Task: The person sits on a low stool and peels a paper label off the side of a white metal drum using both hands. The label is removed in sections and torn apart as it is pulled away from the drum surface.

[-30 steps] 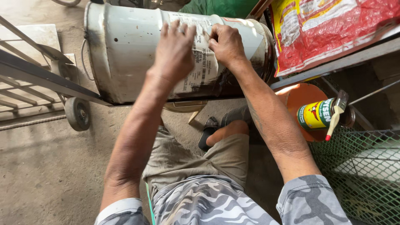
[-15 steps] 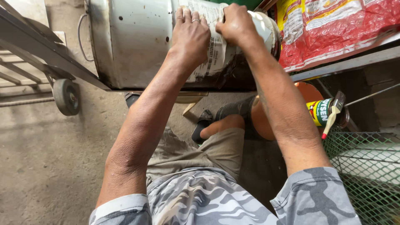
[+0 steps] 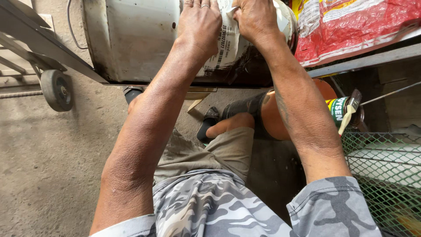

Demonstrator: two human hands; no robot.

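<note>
a workshop: bare concrete floor, wheeled metal frame, green wire mesh, paint can with brush.

I'm looking down at a dusty concrete floor; daylight is falling across it, a green wire-mesh rack standing at right.

Soft daylight fills the spot, even and fairly bright, with no hard beam anywhere. The white tank catches the most of it, its curved side washing out to a pale sheen near the top. Beneath the tank lies a dark band of shadow, and the gap by the orange bucket sinks almost to black. The concrete floor looks flat and grey, shadows faint on it. Both forearms are sharp, skin creases plain. The left hand and right hand sit cropped at the upper edge. Straight lines bow slightly toward the corners.
</note>
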